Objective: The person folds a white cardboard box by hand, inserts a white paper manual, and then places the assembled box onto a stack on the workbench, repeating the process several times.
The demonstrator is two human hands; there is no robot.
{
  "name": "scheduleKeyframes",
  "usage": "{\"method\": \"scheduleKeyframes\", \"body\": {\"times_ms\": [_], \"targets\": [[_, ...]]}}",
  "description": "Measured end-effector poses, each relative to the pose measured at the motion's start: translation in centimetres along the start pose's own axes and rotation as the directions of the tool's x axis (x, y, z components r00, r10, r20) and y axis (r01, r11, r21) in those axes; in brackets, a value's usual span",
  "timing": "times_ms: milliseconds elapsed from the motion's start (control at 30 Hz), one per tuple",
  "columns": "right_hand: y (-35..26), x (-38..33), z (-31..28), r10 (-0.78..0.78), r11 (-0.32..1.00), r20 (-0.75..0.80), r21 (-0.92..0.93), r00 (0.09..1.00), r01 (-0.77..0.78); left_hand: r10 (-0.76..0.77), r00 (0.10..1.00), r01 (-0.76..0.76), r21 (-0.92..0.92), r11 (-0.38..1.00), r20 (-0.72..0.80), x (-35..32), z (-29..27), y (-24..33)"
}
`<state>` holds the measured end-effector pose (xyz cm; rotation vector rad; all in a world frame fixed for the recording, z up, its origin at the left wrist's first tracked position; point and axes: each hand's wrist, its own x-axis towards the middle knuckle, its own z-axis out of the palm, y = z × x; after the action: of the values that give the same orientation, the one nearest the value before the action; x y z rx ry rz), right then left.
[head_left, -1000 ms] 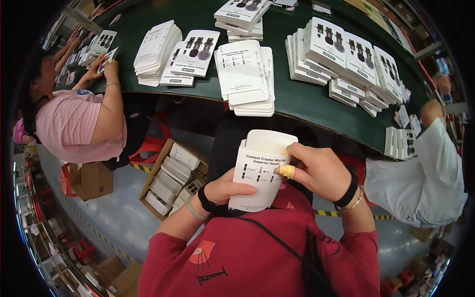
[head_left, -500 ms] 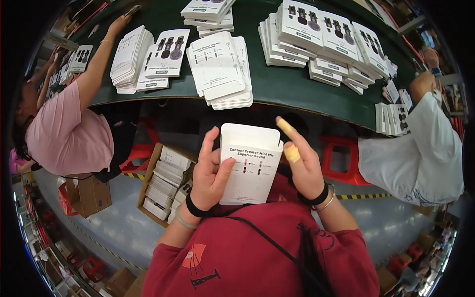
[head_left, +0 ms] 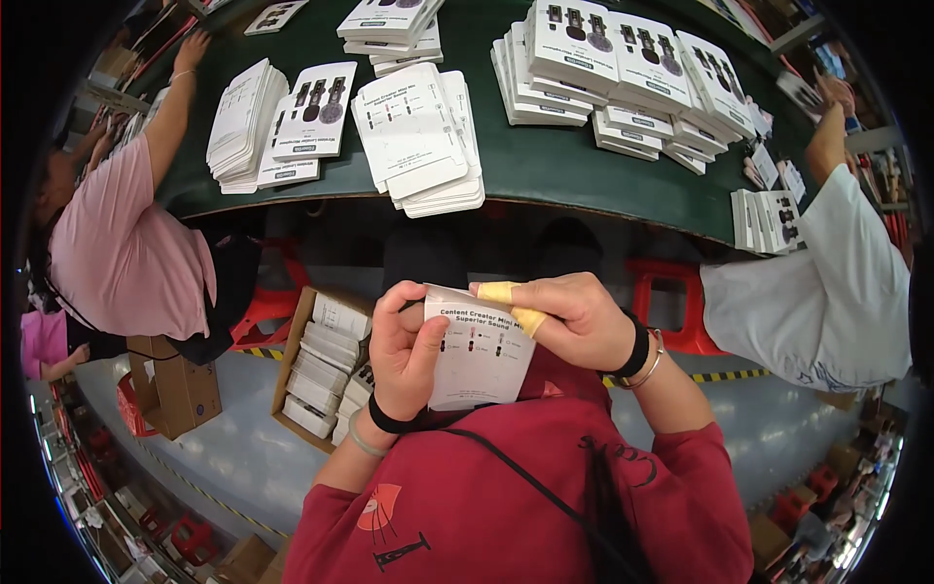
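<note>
A white printed carton (head_left: 477,365) is held upright in front of my red shirt. My left hand (head_left: 407,348) grips its left side, with the thumb across the printed face. At the carton's top right edge, my right hand (head_left: 559,316) presses with thumb and forefinger, both wrapped in yellow tape. The top flap is mostly hidden by those fingers. On the green table (head_left: 545,180) ahead lie a stack of flat white cartons (head_left: 413,136) and, beside it, some filled-out white boxes (head_left: 313,117) with microphone pictures.
Tall piles of white boxes (head_left: 574,44) stand at the table's right. A brown carton (head_left: 292,384) full of white boxes sits on the floor to my left. Co-workers in pink (head_left: 126,234) and white (head_left: 778,311) flank me, near red stools (head_left: 671,307).
My right hand has come in from beside the carton onto its top edge. The raised flap has gone down under the fingers. At left, the co-worker's hand has left a box lying on the table.
</note>
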<state>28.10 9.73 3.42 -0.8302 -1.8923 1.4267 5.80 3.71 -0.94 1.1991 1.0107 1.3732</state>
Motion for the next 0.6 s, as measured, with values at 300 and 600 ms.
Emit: {"method": "scheduleKeyframes", "body": {"times_ms": [300, 600], "targets": [[-0.9, 0.3, 0.3, -0.018, 0.989, -0.023, -0.148, 1.000, 0.015, -0.033, 0.974, -0.032, 0.282, 0.959, 0.222, 2.4, -2.0, 2.1], [-2.6, 1.6, 0.7, 0.202, 0.978, 0.055, 0.049, 0.978, -0.205, -0.384, 0.865, 0.317, 0.243, 0.917, 0.322, 5.2, -3.5, 5.1]]}}
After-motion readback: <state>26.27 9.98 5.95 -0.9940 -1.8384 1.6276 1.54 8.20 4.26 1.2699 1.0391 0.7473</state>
